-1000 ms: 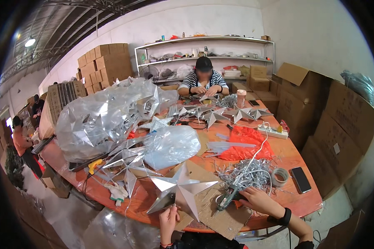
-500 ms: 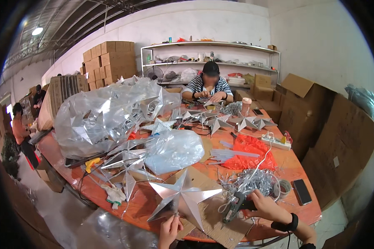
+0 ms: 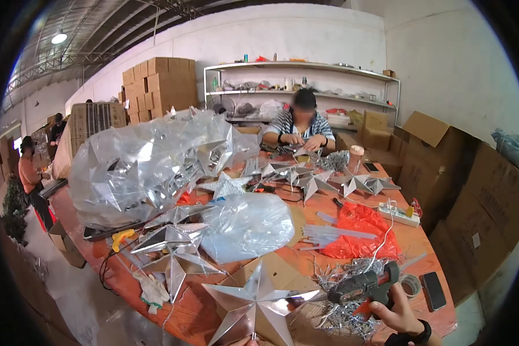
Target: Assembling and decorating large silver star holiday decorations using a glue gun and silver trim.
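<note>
A shiny silver five-pointed star (image 3: 256, 301) is at the front of the table, over a piece of brown cardboard. At its lower inner corner my left hand (image 3: 251, 342) pinches the edge; only fingertips show above the picture's lower rim. My right hand (image 3: 402, 314) is closed around a dark hot glue gun (image 3: 360, 287) with an orange trigger. A translucent glue stick (image 3: 413, 261) pokes out of its back. The gun's nozzle points left, close to the star's right tip. Beneath the gun lies a heap of silver tinsel (image 3: 352, 271).
A tape roll (image 3: 410, 285) and a phone (image 3: 434, 290) lie at the right. Glue sticks (image 3: 337, 233) rest by a red plastic bag (image 3: 360, 228). More stars, a clear bag (image 3: 248, 225), a glove (image 3: 151, 290) and a yellow glue gun (image 3: 121, 239) lie leftward. A co-worker (image 3: 300, 124) sits opposite.
My right hand has raised the glue gun and turned its nozzle leftward toward the star. The star and my left hand sit lower in view. The view has shifted slightly.
</note>
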A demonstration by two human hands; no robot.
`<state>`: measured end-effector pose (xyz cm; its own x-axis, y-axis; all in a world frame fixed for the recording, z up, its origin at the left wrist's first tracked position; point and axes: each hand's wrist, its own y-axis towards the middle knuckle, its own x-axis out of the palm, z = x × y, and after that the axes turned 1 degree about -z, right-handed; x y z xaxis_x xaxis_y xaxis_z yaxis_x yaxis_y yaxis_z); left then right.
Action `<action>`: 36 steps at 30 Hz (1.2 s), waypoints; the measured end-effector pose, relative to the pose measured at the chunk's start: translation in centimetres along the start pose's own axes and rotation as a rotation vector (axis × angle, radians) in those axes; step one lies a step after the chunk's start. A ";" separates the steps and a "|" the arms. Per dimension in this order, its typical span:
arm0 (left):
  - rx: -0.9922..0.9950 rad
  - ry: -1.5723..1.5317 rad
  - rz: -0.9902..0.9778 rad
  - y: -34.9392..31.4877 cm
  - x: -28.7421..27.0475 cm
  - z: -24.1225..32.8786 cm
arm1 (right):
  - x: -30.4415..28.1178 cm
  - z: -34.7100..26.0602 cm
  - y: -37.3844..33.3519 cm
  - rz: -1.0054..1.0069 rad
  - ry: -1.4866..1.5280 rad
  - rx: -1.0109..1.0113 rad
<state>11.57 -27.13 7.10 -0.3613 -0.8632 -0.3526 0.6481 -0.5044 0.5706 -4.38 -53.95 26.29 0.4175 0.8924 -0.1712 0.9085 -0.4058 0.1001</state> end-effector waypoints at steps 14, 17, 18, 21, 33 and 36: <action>-0.458 -0.268 -0.085 1.3 -0.2 2.8 | 2.3 5.6 6.1 -0.255 -0.238 -0.183; -0.456 -0.298 -0.049 0.5 0.0 1.9 | 2.2 5.4 6.7 -0.304 -0.529 -0.541; -0.455 -0.303 -0.040 0.4 0.1 1.9 | 2.1 5.3 6.8 -0.315 -0.563 -0.608; -0.544 -0.319 -0.025 0.5 0.2 2.0 | 2.0 5.4 6.6 -0.284 -0.526 -0.656; -0.412 -0.248 0.091 1.5 0.8 2.8 | 1.6 3.4 4.9 -0.299 -0.270 -0.405; -0.385 -0.303 0.106 1.6 1.1 2.6 | 1.5 3.8 4.9 -0.297 -0.248 -0.534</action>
<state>10.45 -28.92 9.57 -0.4218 -0.9056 -0.0440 0.8714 -0.4183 0.2562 0.73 -55.36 22.80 0.2008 0.8537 -0.4806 0.8775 0.0613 0.4757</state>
